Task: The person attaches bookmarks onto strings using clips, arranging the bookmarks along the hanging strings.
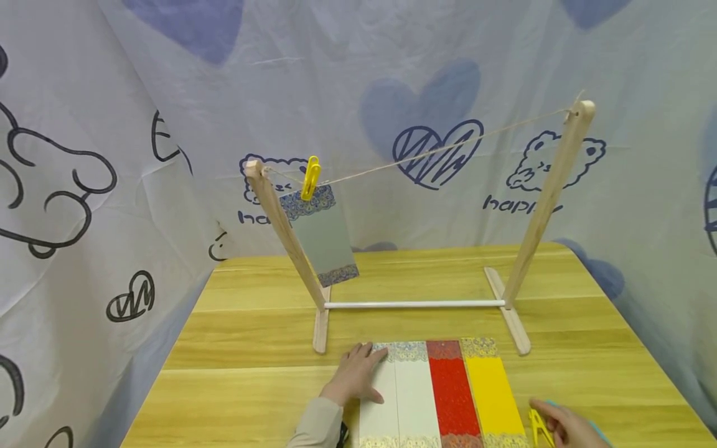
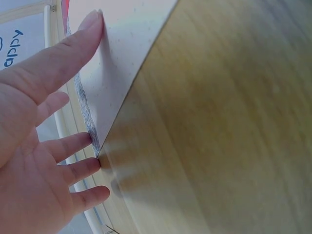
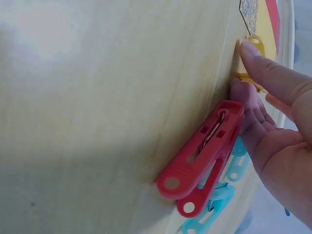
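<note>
My left hand [image 1: 356, 373] lies with spread fingers over the left edge of a white card [image 1: 378, 392] with patterned ends. In the left wrist view the thumb [image 2: 90, 36] lies along the card's face, while other fingertips reach its patterned corner. Beside it, in a row, are a second white card [image 1: 416, 398], a red card [image 1: 455, 398] and a yellow card [image 1: 493, 392]. At the lower right, my right hand [image 1: 568, 428] pinches a yellow clothespin [image 1: 536, 426] between thumb and fingers, just off the yellow card's edge.
Red [image 3: 204, 151] and turquoise clothespins [image 3: 212, 207] lie by the right hand. Behind the cards stands a wooden frame [image 1: 546, 205] with a string [image 1: 426, 154] and a white crossbar [image 1: 414, 305]. A pale patterned card [image 1: 325, 236] hangs from another yellow clothespin [image 1: 310, 177].
</note>
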`<state>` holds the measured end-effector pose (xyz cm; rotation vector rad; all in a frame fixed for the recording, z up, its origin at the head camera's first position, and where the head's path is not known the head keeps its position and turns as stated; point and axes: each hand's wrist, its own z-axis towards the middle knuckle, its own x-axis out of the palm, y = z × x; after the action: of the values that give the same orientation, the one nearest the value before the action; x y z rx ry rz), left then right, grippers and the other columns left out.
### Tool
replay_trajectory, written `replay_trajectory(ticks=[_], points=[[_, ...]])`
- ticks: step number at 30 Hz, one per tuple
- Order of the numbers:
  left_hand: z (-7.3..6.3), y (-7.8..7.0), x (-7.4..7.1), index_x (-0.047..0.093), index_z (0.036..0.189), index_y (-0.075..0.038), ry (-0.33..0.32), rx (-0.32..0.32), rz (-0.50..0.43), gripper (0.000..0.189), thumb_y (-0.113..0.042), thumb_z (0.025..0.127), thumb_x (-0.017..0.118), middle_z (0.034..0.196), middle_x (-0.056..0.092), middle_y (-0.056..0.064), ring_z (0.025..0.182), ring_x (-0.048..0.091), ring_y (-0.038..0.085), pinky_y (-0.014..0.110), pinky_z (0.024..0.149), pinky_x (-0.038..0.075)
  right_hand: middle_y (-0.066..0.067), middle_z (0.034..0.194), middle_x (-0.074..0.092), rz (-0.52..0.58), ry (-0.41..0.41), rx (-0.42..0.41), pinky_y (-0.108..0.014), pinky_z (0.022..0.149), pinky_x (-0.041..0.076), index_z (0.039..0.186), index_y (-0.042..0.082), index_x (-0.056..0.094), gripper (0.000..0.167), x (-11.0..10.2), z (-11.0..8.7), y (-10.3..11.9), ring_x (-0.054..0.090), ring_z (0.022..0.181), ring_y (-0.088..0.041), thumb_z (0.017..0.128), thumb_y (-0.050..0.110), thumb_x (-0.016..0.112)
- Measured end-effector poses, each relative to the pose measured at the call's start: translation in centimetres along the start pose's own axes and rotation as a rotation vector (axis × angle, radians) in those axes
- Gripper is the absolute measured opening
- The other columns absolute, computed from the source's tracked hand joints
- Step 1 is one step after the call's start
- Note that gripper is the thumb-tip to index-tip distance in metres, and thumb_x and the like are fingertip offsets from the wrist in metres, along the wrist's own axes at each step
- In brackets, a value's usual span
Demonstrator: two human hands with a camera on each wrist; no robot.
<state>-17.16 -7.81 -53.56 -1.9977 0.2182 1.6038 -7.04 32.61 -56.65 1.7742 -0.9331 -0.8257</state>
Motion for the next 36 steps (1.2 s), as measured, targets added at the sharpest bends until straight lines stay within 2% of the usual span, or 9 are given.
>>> replay_trajectory(ticks=[1, 3, 6, 11, 16, 21, 25, 29, 36], points=[[0.0, 0.0, 0.0, 0.043, 0.133, -0.016, 0.002, -0.001, -0.001, 0.093, -0.036, 0.052, 0.083, 0.134, 0.037, 0.019, 0.121, 0.031, 0.04, 0.056, 0.094, 0.03, -0.002, 0.074, 0.04, -0.089, 0.02, -0.045, -0.019, 0.043, 0.025, 0.124, -0.024, 0.027, 0.055, 0.0, 0.1, 0.1, 0.023, 0.048, -0.007, 0.089, 0.011, 0.053], [0.0, 0.0, 0.0, 0.042, 0.133, -0.016, 0.002, -0.001, -0.001, 0.093, -0.036, 0.052, 0.083, 0.134, 0.037, 0.019, 0.121, 0.031, 0.04, 0.056, 0.094, 0.03, -0.002, 0.075, 0.041, -0.26, 0.051, -0.17, -0.021, 0.041, 0.024, 0.121, -0.027, 0.026, 0.059, -0.2, 0.2, 0.1, 0.024, 0.048, -0.01, 0.085, 0.008, 0.057], [0.0, 0.0, -0.1, 0.042, 0.133, -0.016, -0.004, 0.001, -0.001, 0.094, -0.036, 0.051, 0.083, 0.134, 0.037, 0.019, 0.121, 0.032, 0.04, 0.056, 0.094, 0.031, 0.0, 0.073, 0.041, -0.3, 0.069, -0.212, -0.021, 0.04, 0.026, 0.12, -0.025, 0.032, 0.058, -0.4, 0.3, 0.1, 0.026, 0.048, -0.007, 0.085, 0.014, 0.059], [0.2, 0.2, -0.4, 0.043, 0.133, -0.015, 0.002, -0.001, 0.012, 0.094, -0.035, 0.05, 0.084, 0.134, 0.037, 0.019, 0.12, 0.034, 0.039, 0.055, 0.092, 0.033, -0.002, 0.074, 0.043, -0.292, 0.094, -0.152, -0.016, 0.043, 0.029, 0.119, -0.024, 0.034, 0.057, -0.6, 0.3, 0.8, 0.031, 0.051, -0.002, 0.081, 0.008, 0.061], [0.6, 0.2, -0.8, 0.042, 0.134, -0.015, 0.027, -0.007, 0.04, 0.096, -0.037, 0.05, 0.084, 0.135, 0.036, 0.019, 0.119, 0.034, 0.039, 0.054, 0.093, 0.033, -0.004, 0.074, 0.044, -0.313, 0.086, -0.093, -0.017, 0.044, 0.029, 0.118, -0.024, 0.035, 0.056, -0.6, 0.2, 1.2, 0.033, 0.053, -0.003, 0.077, -0.001, 0.064], [1.1, 0.5, -0.7, 0.041, 0.134, -0.016, 0.03, 0.008, 0.088, 0.099, -0.041, 0.047, 0.083, 0.132, 0.039, 0.016, 0.118, 0.035, 0.036, 0.05, 0.095, 0.032, -0.004, 0.072, 0.043, -0.308, 0.077, -0.112, -0.019, 0.043, 0.025, 0.117, -0.025, 0.035, 0.052, -0.6, 0.1, 1.0, 0.03, 0.051, -0.004, 0.077, -0.005, 0.061], [1.7, 1.0, -0.6, 0.044, 0.133, -0.019, 0.004, 0.04, 0.123, 0.098, -0.045, 0.046, 0.082, 0.114, 0.046, 0.009, 0.103, 0.04, 0.024, 0.042, 0.088, 0.036, -0.002, 0.071, 0.042, -0.324, 0.064, -0.146, -0.02, 0.042, 0.024, 0.115, -0.026, 0.034, 0.047, -0.5, 0.1, 0.8, 0.029, 0.05, -0.003, 0.077, -0.01, 0.057], [2.4, 1.4, -0.6, 0.044, 0.133, -0.02, -0.012, 0.058, 0.122, 0.1, -0.044, 0.044, 0.083, 0.095, 0.042, 0.0, 0.086, 0.035, 0.015, 0.032, 0.077, 0.034, -0.001, 0.071, 0.042, -0.338, 0.039, -0.149, -0.019, 0.042, 0.027, 0.113, -0.025, 0.035, 0.045, -0.5, 0.1, 0.6, 0.031, 0.051, -0.002, 0.077, -0.011, 0.057], [2.8, 1.6, -0.8, 0.045, 0.132, -0.015, -0.026, 0.052, 0.173, 0.104, -0.049, 0.041, 0.083, 0.084, 0.03, -0.002, 0.078, 0.026, 0.015, 0.026, 0.065, 0.025, -0.004, 0.073, 0.041, -0.305, 0.001, -0.093, -0.019, 0.043, 0.028, 0.113, -0.025, 0.034, 0.046, -0.2, 0.1, 0.8, 0.031, 0.05, -0.004, 0.076, -0.012, 0.058]])
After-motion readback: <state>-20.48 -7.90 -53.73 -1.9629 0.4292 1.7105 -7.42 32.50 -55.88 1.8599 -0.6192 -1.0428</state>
